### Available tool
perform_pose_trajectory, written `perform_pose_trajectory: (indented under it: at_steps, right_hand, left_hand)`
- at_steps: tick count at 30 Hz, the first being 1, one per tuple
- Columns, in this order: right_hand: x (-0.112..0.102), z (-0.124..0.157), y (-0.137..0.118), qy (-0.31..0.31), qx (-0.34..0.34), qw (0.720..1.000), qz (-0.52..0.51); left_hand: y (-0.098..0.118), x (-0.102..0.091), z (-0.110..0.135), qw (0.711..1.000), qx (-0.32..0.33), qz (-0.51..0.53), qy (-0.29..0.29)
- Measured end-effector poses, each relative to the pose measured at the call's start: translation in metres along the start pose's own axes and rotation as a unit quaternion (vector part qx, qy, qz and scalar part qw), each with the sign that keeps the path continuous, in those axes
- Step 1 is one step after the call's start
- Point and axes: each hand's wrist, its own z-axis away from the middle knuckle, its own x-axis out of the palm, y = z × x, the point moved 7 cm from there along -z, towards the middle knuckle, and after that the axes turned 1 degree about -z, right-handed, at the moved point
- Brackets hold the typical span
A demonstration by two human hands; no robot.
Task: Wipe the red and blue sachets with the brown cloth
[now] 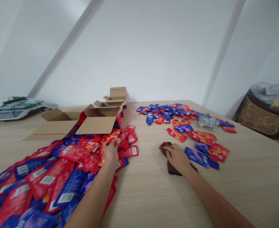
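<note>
A big heap of red and blue packets (54,171) covers the left of the wooden table (149,196). My left hand (111,151) lies on the heap's right edge, fingers stretched forward over a red packet. My right hand (177,156) rests on a dark maroon cloth (171,167) in the middle of the table, fingers curled over it. Just right of that hand lie a blue packet (201,157) and some red ones (219,150).
Open cardboard boxes (99,118) stand behind the heap. Several more packets (172,114) are scattered at the far right with a grey crumpled cloth (207,121). A scale (13,109) sits at far left. A patterned bag (260,118) stands off the right edge.
</note>
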Motion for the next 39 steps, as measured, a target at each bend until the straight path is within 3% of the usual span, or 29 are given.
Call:
perform_pose_trajectory:
  at_steps: [3,9,14,20,24,29,32,34,37,39]
  right_hand:
    - [-0.001,0.0,0.0,-0.012,0.007,1.0,0.002]
    - [-0.001,-0.001,-0.001,-0.027,0.01,1.0,0.004]
    - [0.003,-0.003,0.005,-0.012,0.021,0.999,-0.033]
    - [0.003,-0.038,0.039,-0.024,0.1,0.99,-0.1]
    - [-0.001,-0.071,0.057,-0.114,0.099,0.985,-0.086]
    - [-0.004,-0.071,0.031,-0.181,0.027,0.98,-0.077]
    - [0.001,-0.041,-0.014,-0.196,-0.112,0.97,-0.091]
    - [0.002,-0.015,-0.04,-0.195,-0.209,0.952,-0.112]
    - [-0.003,0.009,-0.051,-0.196,-0.243,0.94,-0.136]
    - [-0.007,0.015,-0.05,-0.207,-0.244,0.935,-0.153]
  left_hand:
    - [0.008,0.0,0.0,0.999,0.019,0.028,0.013]
    - [0.006,0.019,0.017,0.989,-0.085,0.118,-0.003]
    - [0.006,0.03,0.027,0.983,-0.107,0.147,-0.028]
    - [0.0,0.036,0.034,0.984,-0.134,0.094,-0.071]
    - [-0.005,0.041,0.04,0.984,-0.134,0.048,-0.107]
    - [-0.037,0.05,0.05,0.962,-0.159,-0.085,-0.204]
    - [-0.063,0.046,0.054,0.915,-0.147,-0.288,-0.242]
    - [-0.069,0.044,0.057,0.855,-0.068,-0.441,-0.265]
    - [-0.068,0.051,0.072,0.712,0.089,-0.617,-0.322]
    - [-0.067,0.053,0.086,0.621,0.148,-0.683,-0.354]
